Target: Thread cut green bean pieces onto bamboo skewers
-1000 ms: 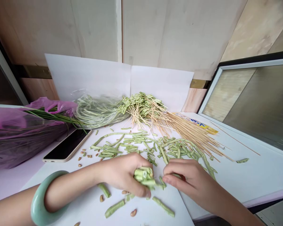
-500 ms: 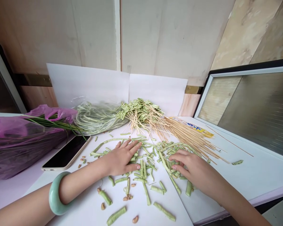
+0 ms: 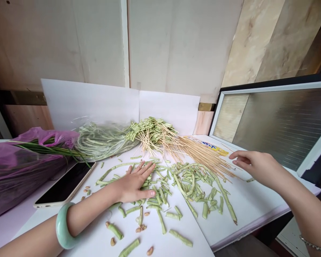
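My left hand (image 3: 135, 184), a green bangle on its wrist, lies palm down with fingers spread over cut green bean pieces (image 3: 160, 194) on the white paper. What lies beneath the palm is hidden. On the right, my right hand (image 3: 259, 167) hovers past the tips of thin wooden skewers (image 3: 205, 155). Its fingers are loosely bent and apart, and nothing shows in them. A second heap of bean pieces (image 3: 188, 178) and a long whole bean (image 3: 226, 200) lie between the hands. Behind them sits a pile of bean pieces threaded on skewers (image 3: 152, 126).
A clear plastic bag of long beans (image 3: 104, 141) rests at the back, beside a purple bag (image 3: 24, 175) with green stalks. A phone (image 3: 64, 187) lies at left. A yellow wrapper (image 3: 216, 148) is under the skewers. A framed glass panel (image 3: 275, 125) leans at right.
My right hand has lifted off the right bean heap and moved right, to beyond the skewer tips. My left hand stays on the pieces. The view has shifted a little to the right.
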